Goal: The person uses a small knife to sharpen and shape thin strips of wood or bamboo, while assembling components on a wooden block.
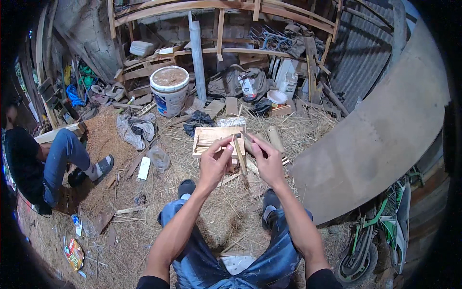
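Note:
My left hand [214, 163] is closed in a pinch on a thin wooden stick in front of me. Facing it, my right hand [268, 163] has thumb and fingers closed on something narrow and dark that I cannot make out. Between and below the hands is a wooden-handled tool [240, 156] with a dark upper end, which looks like a hammer. Beyond them, a pale wooden board [202, 147] lies on the ground with several thin sticks [210, 143] on it. A round bamboo piece [275, 139] is past my right hand.
Straw and wood scraps cover the ground. At the left sits another person [70, 154] beside sawdust [107, 126]. A white bucket [169, 91] stands ahead, with a curved wooden frame [221, 29] behind. On the right are a large brown panel [375, 135] and a green bicycle [373, 226].

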`<action>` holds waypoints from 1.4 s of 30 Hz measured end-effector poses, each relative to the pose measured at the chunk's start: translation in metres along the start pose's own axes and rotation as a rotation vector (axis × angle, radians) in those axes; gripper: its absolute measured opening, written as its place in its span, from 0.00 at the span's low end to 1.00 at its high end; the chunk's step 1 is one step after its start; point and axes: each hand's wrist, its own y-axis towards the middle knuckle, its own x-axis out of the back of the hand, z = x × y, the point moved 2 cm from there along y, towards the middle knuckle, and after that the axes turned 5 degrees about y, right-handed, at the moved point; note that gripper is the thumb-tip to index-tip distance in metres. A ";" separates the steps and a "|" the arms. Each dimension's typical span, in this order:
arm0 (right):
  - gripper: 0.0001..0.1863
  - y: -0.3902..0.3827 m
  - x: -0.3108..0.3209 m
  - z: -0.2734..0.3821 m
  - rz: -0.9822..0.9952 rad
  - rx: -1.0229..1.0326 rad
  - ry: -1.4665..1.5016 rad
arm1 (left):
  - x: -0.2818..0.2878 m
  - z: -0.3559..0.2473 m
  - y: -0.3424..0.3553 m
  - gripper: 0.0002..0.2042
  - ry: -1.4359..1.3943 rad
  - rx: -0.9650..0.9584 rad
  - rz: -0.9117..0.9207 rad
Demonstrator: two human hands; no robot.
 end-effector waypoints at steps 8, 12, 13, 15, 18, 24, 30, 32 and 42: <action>0.12 -0.012 0.000 0.011 0.144 0.108 -0.090 | -0.016 -0.003 -0.016 0.18 -0.143 0.157 0.207; 0.11 -0.006 0.008 0.007 0.080 0.078 -0.133 | -0.019 0.003 -0.014 0.19 -0.219 0.192 0.244; 0.11 -0.004 0.009 0.006 0.076 0.084 -0.154 | -0.019 0.004 -0.013 0.19 -0.243 0.201 0.259; 0.11 -0.007 0.005 0.009 0.080 0.182 -0.148 | -0.015 0.005 -0.016 0.19 -0.295 0.229 0.274; 0.10 -0.013 0.003 0.010 0.096 0.229 -0.146 | -0.014 0.003 -0.018 0.19 -0.305 0.247 0.277; 0.11 -0.014 0.006 0.011 0.113 0.144 -0.245 | -0.020 0.000 -0.018 0.21 -0.358 0.321 0.266; 0.11 -0.003 0.006 0.007 0.025 0.113 -0.385 | -0.019 0.008 -0.011 0.21 -0.410 0.338 0.245; 0.11 0.006 0.018 -0.002 -0.038 0.066 -0.389 | -0.021 0.011 -0.018 0.21 -0.356 0.344 0.279; 0.12 -0.001 0.021 -0.004 -0.010 -0.063 -0.354 | -0.017 0.015 -0.022 0.20 -0.336 0.402 0.322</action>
